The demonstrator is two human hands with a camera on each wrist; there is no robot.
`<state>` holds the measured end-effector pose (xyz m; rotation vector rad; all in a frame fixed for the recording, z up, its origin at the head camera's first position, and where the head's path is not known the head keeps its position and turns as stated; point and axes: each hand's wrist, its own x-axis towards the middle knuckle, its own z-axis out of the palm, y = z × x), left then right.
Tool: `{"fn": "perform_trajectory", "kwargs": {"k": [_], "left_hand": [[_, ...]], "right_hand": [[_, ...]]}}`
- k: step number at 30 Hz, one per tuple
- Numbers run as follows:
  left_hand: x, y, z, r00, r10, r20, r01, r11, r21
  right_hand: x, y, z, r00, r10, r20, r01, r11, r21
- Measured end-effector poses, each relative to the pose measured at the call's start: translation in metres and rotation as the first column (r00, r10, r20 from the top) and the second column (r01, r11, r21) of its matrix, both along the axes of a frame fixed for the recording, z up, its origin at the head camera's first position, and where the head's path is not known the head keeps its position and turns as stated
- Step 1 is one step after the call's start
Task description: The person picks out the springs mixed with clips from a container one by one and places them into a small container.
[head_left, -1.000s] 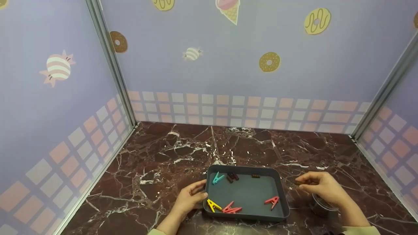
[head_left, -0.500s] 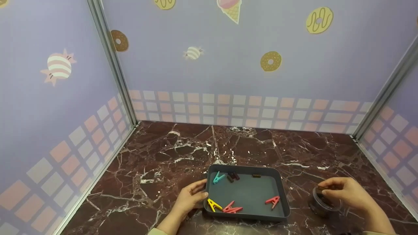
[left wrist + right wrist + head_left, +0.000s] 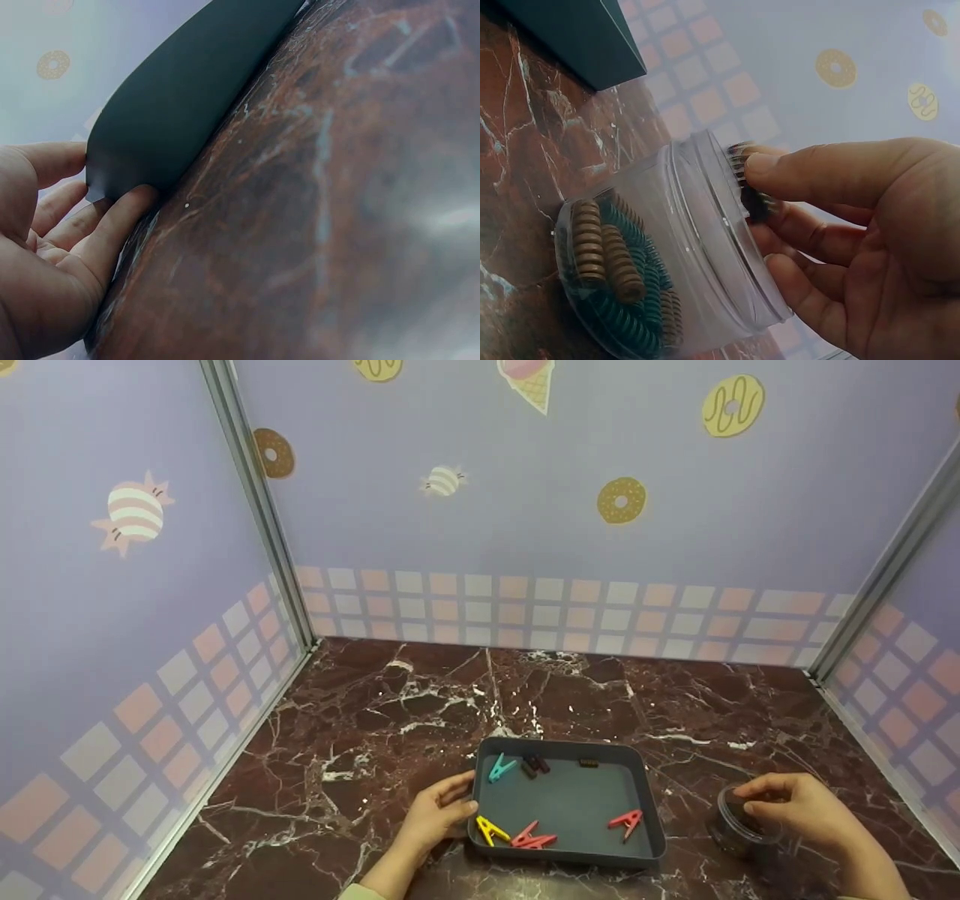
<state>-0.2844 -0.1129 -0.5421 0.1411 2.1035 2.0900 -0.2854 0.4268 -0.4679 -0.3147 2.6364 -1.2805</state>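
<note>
Looks like jar-loading: right hand point(image 3: 900, 240) pinches a dark spring point(image 3: 757, 204) at the mouth of the clear jar point(image 3: 694, 217), left hand point(image 3: 437, 814) touches the tray point(image 3: 570, 802), fingers loosely spread, gripping nothing; next move probably calls for dropping the spring inside.

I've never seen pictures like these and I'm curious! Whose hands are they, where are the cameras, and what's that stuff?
No robot here, just a person's bare left hand and right hand. The wide view comes from a camera on the head, looking forward and down. The two closer views come from cameras on the wrists. On the marbled table are a grey tray and a clear jar. The tray has colourful pegs and small dark pieces inside; the jar has brown and green springs. The left hand holds the tray's side. The right hand pinches what looks like a dark spring at the jar's mouth.
</note>
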Motion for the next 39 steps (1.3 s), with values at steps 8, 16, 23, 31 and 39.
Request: {"fn": "perform_trajectory", "kwargs": {"k": [8, 16, 23, 31, 39], "left_hand": [[0.001, 0.0, 0.001, 1.0, -0.005, 0.002, 0.005, 1.0, 0.004], [0.001, -0.001, 0.0, 1.0, -0.021, 0.011, 0.021, 1.0, 0.024], [0.0, -0.001, 0.0, 1.0, -0.015, 0.001, 0.015, 1.0, 0.018], [0.0, -0.001, 0.0, 1.0, -0.012, -0.001, 0.012, 1.0, 0.01], [0.0, -0.001, -0.001, 1.0, -0.017, -0.022, 0.018, 0.999, 0.028]], "right_hand": [[0.0, 0.001, -0.001, 1.0, 0.021, -0.011, -0.021, 1.0, -0.005], [-0.001, 0.004, -0.002, 0.999, 0.041, 0.0, -0.041, 0.998, -0.038], [-0.002, 0.005, -0.002, 0.999, 0.03, 0.012, -0.03, 0.999, -0.023], [-0.002, 0.002, 0.001, 1.0, 0.012, -0.009, -0.012, 1.0, -0.027], [-0.004, -0.006, 0.008, 0.996, 0.008, -0.087, -0.007, 1.0, 0.014]]}}
